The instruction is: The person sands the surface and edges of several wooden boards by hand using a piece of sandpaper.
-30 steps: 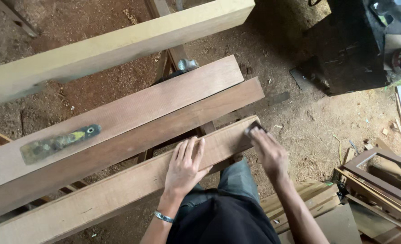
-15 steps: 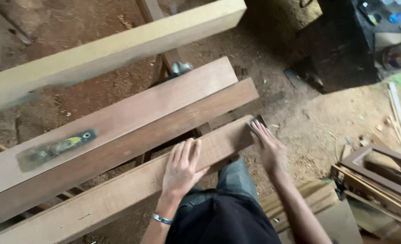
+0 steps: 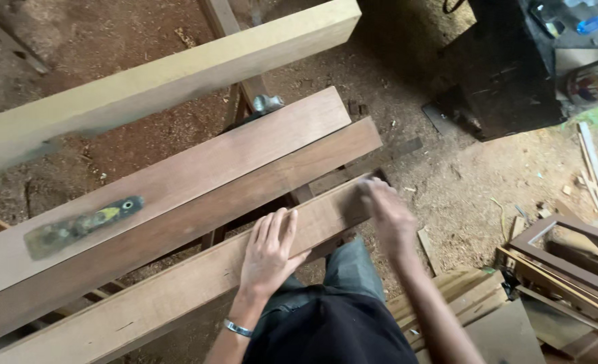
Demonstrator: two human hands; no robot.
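1. the left hand (image 3: 270, 251) lies flat, fingers spread and gripping nothing, on the near plank (image 3: 177, 290).
2. the right hand (image 3: 388, 214) is blurred at that plank's far end, touching it; whether it grips the end cannot be told.
3. the near plank lies just beside the wide brown board (image 3: 197, 182), on the person's side of it.
4. a dusty scraper (image 3: 79, 226) rests on that wide board, well apart from both hands.
5. a pale beam (image 3: 164, 81) lies beyond the wide board.

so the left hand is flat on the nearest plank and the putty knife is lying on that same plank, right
Not quite. In the head view the left hand does lie flat on the nearest plank, but the putty knife lies on the wider plank beyond it, not on the same one.
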